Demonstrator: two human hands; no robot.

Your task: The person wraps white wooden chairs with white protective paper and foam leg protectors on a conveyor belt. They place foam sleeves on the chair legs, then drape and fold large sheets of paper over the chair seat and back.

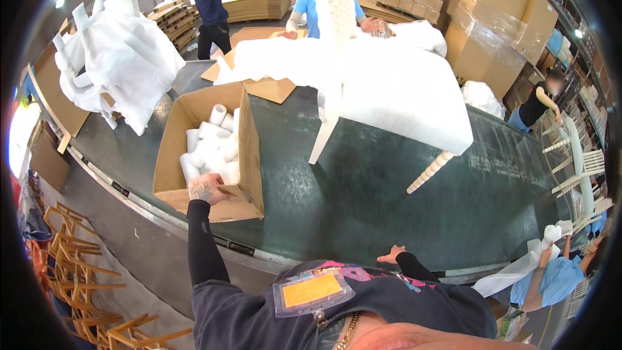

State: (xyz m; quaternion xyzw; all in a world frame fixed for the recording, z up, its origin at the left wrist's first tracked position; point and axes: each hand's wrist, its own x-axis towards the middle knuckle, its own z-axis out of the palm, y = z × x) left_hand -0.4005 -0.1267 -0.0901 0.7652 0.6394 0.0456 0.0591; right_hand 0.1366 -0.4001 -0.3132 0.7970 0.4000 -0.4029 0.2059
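Note:
My left hand (206, 188) grips the near rim of an open cardboard box (251, 188), its fingers curled over the edge. Inside the box lie several white foam rolls (214, 131). Low over the near edge of the green conveyor table (343, 214) is my right hand (392, 255), holding nothing, thumb and fingers apart. Farther off, a chair (402, 97) stands on the table, its seat and back wrapped in white foam. One plain leg and one turned, cream-coloured leg (431, 172) show beneath it.
Behind the chair, a person in blue (307, 10) stands with hands by the wrapping. A wrapped piece of furniture (123, 58) is at far left. Wooden chair frames (81, 266) sit lower left. Another person (551, 272) handles white foam at right, near unwrapped chairs (573, 162).

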